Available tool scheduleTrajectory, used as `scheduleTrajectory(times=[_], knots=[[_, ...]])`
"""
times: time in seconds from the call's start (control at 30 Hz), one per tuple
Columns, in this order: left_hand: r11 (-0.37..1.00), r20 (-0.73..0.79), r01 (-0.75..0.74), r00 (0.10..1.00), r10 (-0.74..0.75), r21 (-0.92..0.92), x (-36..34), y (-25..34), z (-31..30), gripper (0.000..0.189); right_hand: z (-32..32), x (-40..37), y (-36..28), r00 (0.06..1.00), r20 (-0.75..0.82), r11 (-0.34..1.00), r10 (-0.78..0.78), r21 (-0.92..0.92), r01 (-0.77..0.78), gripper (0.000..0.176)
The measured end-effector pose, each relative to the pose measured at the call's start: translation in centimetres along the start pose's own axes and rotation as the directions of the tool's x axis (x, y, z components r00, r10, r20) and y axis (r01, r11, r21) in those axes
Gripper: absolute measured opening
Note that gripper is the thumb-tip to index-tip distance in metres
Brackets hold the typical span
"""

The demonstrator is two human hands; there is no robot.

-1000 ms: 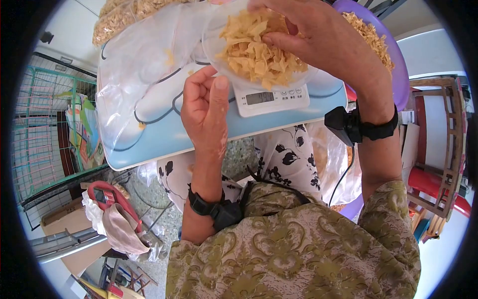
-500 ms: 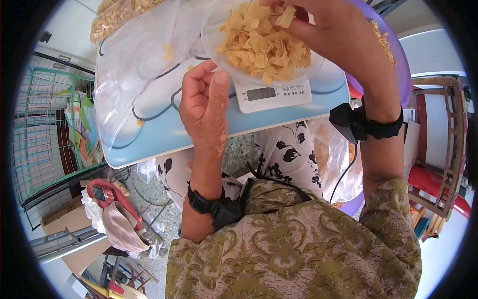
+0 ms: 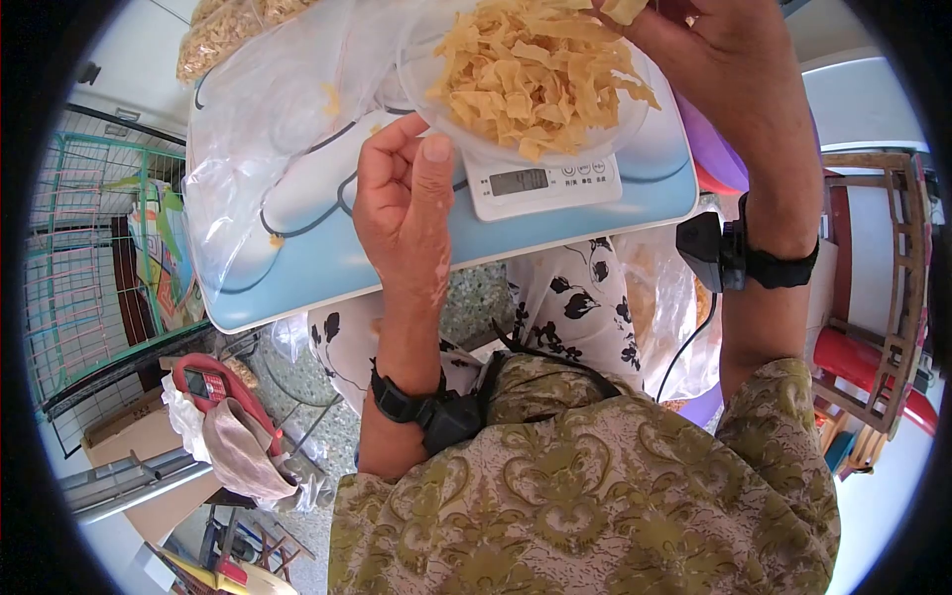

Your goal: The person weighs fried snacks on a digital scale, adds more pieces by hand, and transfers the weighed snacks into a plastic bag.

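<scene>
A clear plastic bowl (image 3: 426, 104) heaped with pale yellow, dried-looking flakes (image 3: 535, 89) sits on a white digital scale (image 3: 595, 193). My left hand (image 3: 405, 203) is beside the bowl's near left rim, with fingers loosely curled and thumb raised apart from them. Its index fingertip is right at the rim. Over the bowl's far right side, my right hand (image 3: 719, 59) pinches a flake (image 3: 625, 10) between thumb and fingers. The top of the frame cuts off part of this hand.
The scale stands on a blue and white patterned table (image 3: 307, 293). A clear plastic bag (image 3: 268, 129) lies on its left, with a filled bag (image 3: 213, 45) behind. Partly hidden by my right arm is a purple basin (image 3: 709, 149). A wire cage (image 3: 89, 248) stands left.
My right hand has moved right and away from over the heap, with a flake in its fingers. The heap looks larger and spreads further right. My left hand has barely moved.
</scene>
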State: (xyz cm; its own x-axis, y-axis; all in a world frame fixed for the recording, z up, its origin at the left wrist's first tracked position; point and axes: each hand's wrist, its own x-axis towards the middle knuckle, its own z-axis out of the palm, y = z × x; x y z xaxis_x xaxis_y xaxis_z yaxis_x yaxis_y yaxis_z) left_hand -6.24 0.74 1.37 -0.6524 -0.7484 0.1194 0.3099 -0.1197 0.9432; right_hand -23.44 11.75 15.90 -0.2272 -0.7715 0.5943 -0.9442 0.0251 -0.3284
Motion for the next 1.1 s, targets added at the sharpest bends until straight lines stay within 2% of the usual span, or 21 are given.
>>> scheduleTrajectory(times=[0.17,0.23,0.33,0.47,0.53,0.57,0.63,0.67,0.73,0.77,0.83,0.87,0.93,0.97,1.03,1.1], knots=[[1.000,-0.007,-0.004,1.000,0.004,0.003,0.0,-0.1,0.0,0.033,-0.1,-0.1,0.1,0.998,-0.001,0.998,-0.063,0.000,0.063,0.017],[1.000,-0.013,-0.005,1.000,0.005,0.007,0.0,-0.1,0.0,0.033,0.0,-0.3,-0.5,0.999,-0.021,0.991,0.039,-0.128,-0.041,0.016],[1.000,-0.013,-0.008,1.000,0.008,0.017,0.0,0.0,0.1,0.033,-0.4,-0.3,-0.4,0.999,0.006,0.998,0.045,-0.032,-0.045,0.014],[1.000,-0.001,-0.005,1.000,0.005,0.022,0.0,0.1,0.1,0.032,-0.1,-0.3,-1.6,0.992,-0.028,0.991,0.126,-0.030,-0.127,0.012],[1.000,-0.003,-0.004,1.000,0.004,0.021,0.0,0.1,0.1,0.032,0.0,-0.3,-2.0,0.993,-0.013,0.974,0.120,-0.194,-0.120,0.012],[1.000,-0.004,-0.004,1.000,0.004,0.019,0.0,0.1,0.1,0.032,0.0,-0.3,-1.7,0.993,-0.014,0.974,0.120,-0.194,-0.120,0.012],[1.000,-0.002,-0.007,1.000,0.007,0.017,0.0,0.1,0.1,0.032,-0.1,-0.4,-0.6,0.995,0.016,0.995,0.098,0.016,-0.098,0.012],[1.000,-0.001,-0.010,1.000,0.010,0.016,0.0,0.1,0.1,0.032,-0.1,-0.4,-0.8,0.995,0.016,0.995,0.098,0.017,-0.099,0.012],[1.000,-0.007,-0.008,1.000,0.008,0.009,0.0,0.0,0.1,0.032,-0.1,-0.5,-1.3,0.992,0.009,0.987,0.124,-0.102,-0.122,0.013],[1.000,-0.012,-0.007,1.000,0.007,0.001,0.0,0.0,0.1,0.032,-0.2,-0.3,-1.8,0.992,0.009,0.987,0.124,-0.101,-0.123,0.013],[1.000,-0.012,-0.007,1.000,0.007,0.001,0.0,0.1,0.1,0.032,-0.6,0.1,-2.6,0.964,0.061,0.955,0.258,-0.165,-0.245,0.015],[1.000,-0.011,-0.007,1.000,0.007,0.000,0.0,0.1,0.2,0.031,-0.4,-0.1,-2.2,0.964,0.062,0.955,0.258,-0.165,-0.245,0.015],[1.000,-0.014,-0.006,1.000,0.006,0.004,0.0,0.0,0.1,0.031,0.3,-0.9,-0.8,0.997,0.046,0.972,0.059,-0.229,-0.046,0.016],[1.000,-0.017,-0.006,1.000,0.006,0.007,0.0,0.0,0.2,0.031,0.4,-1.0,-0.6,0.997,0.047,0.972,0.059,-0.229,-0.047,0.016],[1.000,-0.010,-0.008,1.000,0.008,-0.002,0.0,0.0,0.1,0.031,0.7,-1.2,-0.3,0.980,0.196,0.980,0.044,-0.201,-0.004,0.018],[1.000,-0.004,-0.011,1.000,0.011,-0.011,0.0,0.0,0.1,0.031,1.1,-1.4,0.1,0.973,0.224,0.983,0.064,-0.180,-0.023,0.019]])
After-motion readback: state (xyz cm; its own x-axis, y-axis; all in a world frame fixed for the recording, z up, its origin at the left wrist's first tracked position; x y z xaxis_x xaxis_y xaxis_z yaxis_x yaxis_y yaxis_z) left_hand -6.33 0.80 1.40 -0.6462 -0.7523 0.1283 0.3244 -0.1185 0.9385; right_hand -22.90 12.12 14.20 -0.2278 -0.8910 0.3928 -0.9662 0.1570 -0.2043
